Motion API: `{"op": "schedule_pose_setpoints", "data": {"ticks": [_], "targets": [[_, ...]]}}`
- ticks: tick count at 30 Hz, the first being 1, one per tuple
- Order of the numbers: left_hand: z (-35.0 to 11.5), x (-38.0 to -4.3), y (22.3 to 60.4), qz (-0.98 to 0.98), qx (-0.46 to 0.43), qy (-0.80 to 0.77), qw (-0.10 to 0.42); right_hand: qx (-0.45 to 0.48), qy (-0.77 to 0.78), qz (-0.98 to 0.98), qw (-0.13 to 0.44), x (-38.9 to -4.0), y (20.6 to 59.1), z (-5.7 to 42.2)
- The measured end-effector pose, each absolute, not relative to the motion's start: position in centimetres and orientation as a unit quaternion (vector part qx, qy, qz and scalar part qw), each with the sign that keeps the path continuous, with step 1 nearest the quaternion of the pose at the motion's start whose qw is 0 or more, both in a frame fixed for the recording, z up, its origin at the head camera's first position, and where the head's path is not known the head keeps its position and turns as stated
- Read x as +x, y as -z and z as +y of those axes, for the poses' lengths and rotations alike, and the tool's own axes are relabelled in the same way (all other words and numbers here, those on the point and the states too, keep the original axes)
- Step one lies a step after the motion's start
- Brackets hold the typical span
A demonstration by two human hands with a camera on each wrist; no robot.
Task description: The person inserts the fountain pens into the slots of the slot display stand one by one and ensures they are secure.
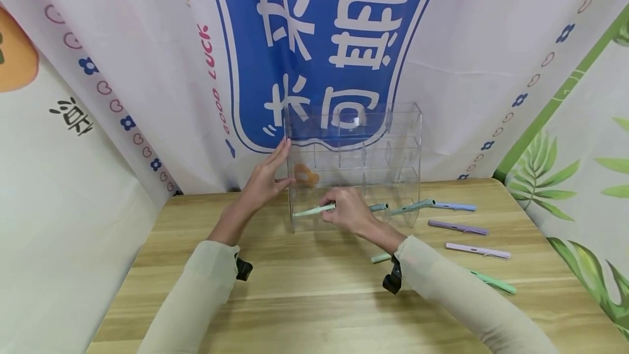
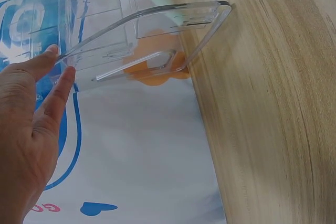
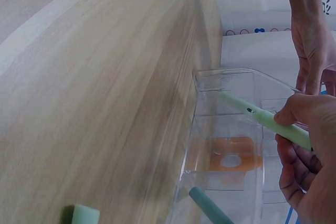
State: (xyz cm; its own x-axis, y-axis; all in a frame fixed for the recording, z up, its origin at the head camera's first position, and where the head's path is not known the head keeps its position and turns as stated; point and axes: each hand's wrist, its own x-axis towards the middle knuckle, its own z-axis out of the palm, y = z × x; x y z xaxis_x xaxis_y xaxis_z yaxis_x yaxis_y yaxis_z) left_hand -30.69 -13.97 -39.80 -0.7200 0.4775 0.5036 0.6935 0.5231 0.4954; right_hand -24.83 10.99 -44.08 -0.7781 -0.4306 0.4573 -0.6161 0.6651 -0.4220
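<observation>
A clear acrylic rack (image 1: 355,179) with several compartments stands at the back of the table. At its left side panel my left hand (image 1: 267,182) grips the edge between thumb and fingers; the left wrist view shows this hand (image 2: 31,108) at the panel's rim. My right hand (image 1: 350,211) pinches a light green pen (image 1: 314,211) at the rack's lower front. In the right wrist view the pen (image 3: 270,121) slants into the end compartment, its far tip behind clear plastic. Two teal pens, one nearer (image 1: 378,207) and one farther right (image 1: 413,207), lie in the bottom row.
Right of the rack lie a blue pen (image 1: 454,206), a purple pen (image 1: 458,227), a lilac pen (image 1: 478,250) and a green pen (image 1: 493,282). Another pale green pen (image 1: 380,258) is partly hidden by my right forearm. A printed curtain (image 1: 442,97) hangs behind the table (image 1: 304,299).
</observation>
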Motion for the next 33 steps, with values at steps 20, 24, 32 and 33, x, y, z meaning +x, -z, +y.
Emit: {"op": "schedule_pose_setpoints", "data": {"ticks": [20, 24, 32, 33], "targets": [[-13.9, -30.4, 39.7, -0.863, -0.333, 0.353, 0.142, 0.287, -0.299, -0.895, 0.164, -25.0, 45.3, 10.5], [-13.9, -30.4, 39.7, -0.864, -0.333, 0.351, 0.141, 0.293, -0.297, -0.893, 0.166, -25.0, 45.6, 10.7], [-13.9, -30.7, 39.7, -0.865, -0.336, 0.342, 0.148, 0.288, -0.294, -0.898, 0.157, -24.9, 45.3, 10.9], [-13.9, -30.7, 39.7, -0.865, -0.336, 0.342, 0.148, 0.288, -0.294, -0.898, 0.157, -24.9, 45.2, 10.9]]}}
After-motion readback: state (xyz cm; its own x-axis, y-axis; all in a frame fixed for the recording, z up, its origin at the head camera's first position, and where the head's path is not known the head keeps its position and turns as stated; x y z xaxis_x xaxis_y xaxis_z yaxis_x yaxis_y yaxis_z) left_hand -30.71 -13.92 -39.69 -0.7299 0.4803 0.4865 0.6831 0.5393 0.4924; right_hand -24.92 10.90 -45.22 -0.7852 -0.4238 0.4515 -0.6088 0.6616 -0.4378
